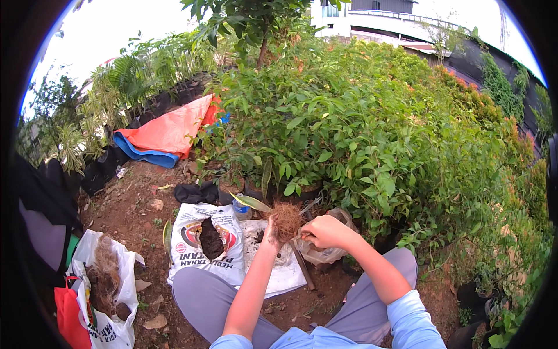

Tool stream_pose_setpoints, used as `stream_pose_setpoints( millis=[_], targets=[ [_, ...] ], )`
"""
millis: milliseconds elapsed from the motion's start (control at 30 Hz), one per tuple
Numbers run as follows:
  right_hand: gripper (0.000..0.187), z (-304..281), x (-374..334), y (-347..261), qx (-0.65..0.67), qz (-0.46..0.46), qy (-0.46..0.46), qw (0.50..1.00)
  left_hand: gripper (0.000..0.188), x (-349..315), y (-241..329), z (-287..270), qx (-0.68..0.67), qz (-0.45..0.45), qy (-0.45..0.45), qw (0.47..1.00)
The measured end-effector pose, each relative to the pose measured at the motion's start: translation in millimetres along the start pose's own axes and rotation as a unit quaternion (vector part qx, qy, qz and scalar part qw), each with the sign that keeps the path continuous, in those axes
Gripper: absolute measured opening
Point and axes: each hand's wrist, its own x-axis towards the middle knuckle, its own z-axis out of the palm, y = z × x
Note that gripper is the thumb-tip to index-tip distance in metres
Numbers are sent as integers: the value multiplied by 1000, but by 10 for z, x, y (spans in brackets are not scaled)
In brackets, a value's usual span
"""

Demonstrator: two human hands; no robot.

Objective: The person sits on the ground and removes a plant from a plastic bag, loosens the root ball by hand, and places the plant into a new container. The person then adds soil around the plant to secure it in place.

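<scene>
- From here I see the left hand gripping a hairy, brown fibre clump in front of the body.
- A smooth, pointed leaf slants out at its left.
- The right hand has curled fingers near the clump; I cannot tell if they pinch something.
- One white sack, raggedly holed, shows dark soil.

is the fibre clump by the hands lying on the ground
No, the left hand holds the fibre clump up off the ground.
</scene>
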Motion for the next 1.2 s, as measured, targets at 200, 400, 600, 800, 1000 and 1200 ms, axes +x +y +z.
stream_pose_setpoints(
  millis=[200,400,600,800,1000,1200],
  targets=[
    [13,38,68,19,-79,-16,62,995,47,-34,-180,83,136,78,104,982],
    [9,-24,18,210,-126,-30,121,984,58,-100,-340,279,244,70,40,966],
    [14,-161,-45,399,-113,14,150,982,65,-141,-382,267,238,78,16,968],
    [16,-237,-108,518,-97,28,204,974,67,-223,-296,339,229,42,-3,973],
    [12,-106,-18,496,-87,-17,257,962,66,-288,-262,386,253,31,0,967],
    [9,-119,-23,459,-76,-11,292,953,64,-364,-218,482,255,-11,18,967]
  ],
)
